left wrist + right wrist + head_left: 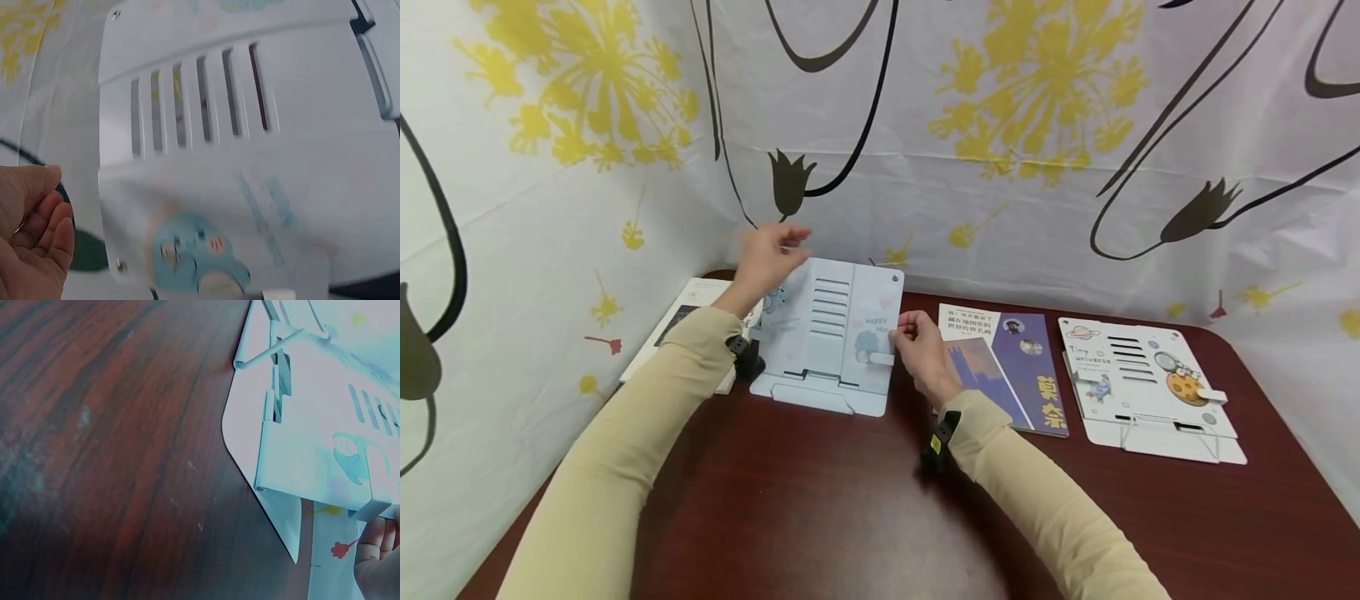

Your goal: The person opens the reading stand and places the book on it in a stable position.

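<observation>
A pale metal book stand (790, 358) with pastel cartoon prints and a row of slots leans upright at the back of the table. My right hand (922, 350) pinches its right edge, just above the white page clip (883, 359). From the right wrist view, curled fingers (369, 540) sit at the panel's edge beside the clip, partly cut off by the frame. My left hand (767, 258) is at the stand's upper left corner, slightly blurred. Its loosely bent fingers hold nothing, and the left wrist view shows the hand (34, 231) apart from the panel (325, 81).
White books (688, 304) lie left of the stand, partly behind my left arm. To the right is a purple and white book (1030, 367), then a second book stand (1101, 392) with space prints. A patterned cloth (895, 108) hangs behind the dark wooden table (820, 500).
</observation>
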`<state>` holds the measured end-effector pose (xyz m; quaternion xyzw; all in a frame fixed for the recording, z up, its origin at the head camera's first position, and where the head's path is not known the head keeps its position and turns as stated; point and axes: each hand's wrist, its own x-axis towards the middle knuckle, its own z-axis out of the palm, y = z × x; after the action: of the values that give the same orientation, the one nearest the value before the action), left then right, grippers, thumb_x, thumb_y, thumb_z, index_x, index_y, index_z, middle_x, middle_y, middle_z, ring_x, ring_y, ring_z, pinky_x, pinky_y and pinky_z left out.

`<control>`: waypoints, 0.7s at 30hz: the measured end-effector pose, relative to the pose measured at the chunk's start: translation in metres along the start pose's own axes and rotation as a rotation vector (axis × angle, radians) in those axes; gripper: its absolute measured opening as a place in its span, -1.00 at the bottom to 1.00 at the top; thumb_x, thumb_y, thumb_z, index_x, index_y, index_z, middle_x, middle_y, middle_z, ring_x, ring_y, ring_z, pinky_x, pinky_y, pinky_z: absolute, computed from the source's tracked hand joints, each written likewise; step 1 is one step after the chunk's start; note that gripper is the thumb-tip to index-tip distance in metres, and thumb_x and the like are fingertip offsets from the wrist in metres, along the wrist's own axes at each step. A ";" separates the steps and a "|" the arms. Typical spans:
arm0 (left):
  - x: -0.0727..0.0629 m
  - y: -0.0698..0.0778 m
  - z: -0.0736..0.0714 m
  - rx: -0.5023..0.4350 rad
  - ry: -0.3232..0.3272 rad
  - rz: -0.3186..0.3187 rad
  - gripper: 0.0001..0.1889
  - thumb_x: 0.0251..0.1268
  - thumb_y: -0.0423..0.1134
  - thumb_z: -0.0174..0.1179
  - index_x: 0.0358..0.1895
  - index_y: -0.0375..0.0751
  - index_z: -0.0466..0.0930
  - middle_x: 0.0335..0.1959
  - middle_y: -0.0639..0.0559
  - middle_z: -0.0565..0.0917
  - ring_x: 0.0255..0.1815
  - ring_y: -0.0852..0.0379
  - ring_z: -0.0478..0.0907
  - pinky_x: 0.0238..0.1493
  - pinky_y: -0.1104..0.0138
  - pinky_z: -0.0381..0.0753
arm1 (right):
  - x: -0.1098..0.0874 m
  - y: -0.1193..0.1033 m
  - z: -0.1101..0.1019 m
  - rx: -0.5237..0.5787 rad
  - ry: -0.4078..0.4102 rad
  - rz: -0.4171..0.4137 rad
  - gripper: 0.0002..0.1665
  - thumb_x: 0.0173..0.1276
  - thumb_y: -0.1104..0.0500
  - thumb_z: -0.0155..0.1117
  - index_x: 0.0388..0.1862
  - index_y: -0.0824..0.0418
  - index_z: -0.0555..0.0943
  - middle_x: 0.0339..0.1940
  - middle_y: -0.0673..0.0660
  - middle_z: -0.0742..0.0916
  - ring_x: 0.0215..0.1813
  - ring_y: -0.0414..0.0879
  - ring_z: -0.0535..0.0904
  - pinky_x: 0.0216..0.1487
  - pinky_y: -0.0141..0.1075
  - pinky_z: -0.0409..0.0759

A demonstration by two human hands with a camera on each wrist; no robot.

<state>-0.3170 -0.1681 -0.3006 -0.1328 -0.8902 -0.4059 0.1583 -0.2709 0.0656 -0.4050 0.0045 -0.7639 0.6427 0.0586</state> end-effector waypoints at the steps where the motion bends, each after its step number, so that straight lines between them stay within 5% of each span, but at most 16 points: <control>1: 0.001 0.004 0.004 0.019 -0.025 0.012 -0.64 0.22 -0.39 0.22 0.10 -0.35 0.54 0.09 -0.21 0.59 0.12 -0.10 0.52 0.11 0.15 0.51 | -0.001 0.000 0.000 -0.001 0.003 -0.007 -0.85 0.29 0.42 0.14 -0.17 0.33 0.44 -0.32 0.11 0.50 -0.30 -0.11 0.37 -0.36 -0.43 0.41; 10: -0.001 0.023 0.028 0.272 -0.153 0.104 -0.70 0.24 -0.30 0.23 0.03 -0.27 0.62 0.07 -0.13 0.62 0.18 -0.06 0.48 0.22 0.16 0.41 | -0.011 -0.001 0.008 0.000 0.021 -0.052 -0.88 0.30 0.40 0.15 -0.20 0.31 0.45 -0.34 0.11 0.52 -0.31 -0.10 0.38 -0.37 -0.45 0.40; 21: -0.016 0.032 0.033 0.519 -0.032 0.153 -0.79 0.22 -0.11 0.26 -0.12 -0.03 0.72 -0.14 0.02 0.73 -0.22 0.01 0.65 -0.38 0.21 0.57 | -0.018 -0.002 0.007 0.009 0.044 -0.086 -0.87 0.29 0.40 0.17 -0.20 0.32 0.46 -0.31 0.15 0.56 -0.30 -0.09 0.42 -0.35 -0.45 0.42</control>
<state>-0.2964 -0.1242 -0.3054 -0.1612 -0.9543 -0.1488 0.2031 -0.2537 0.0571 -0.4060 0.0234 -0.7587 0.6428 0.1031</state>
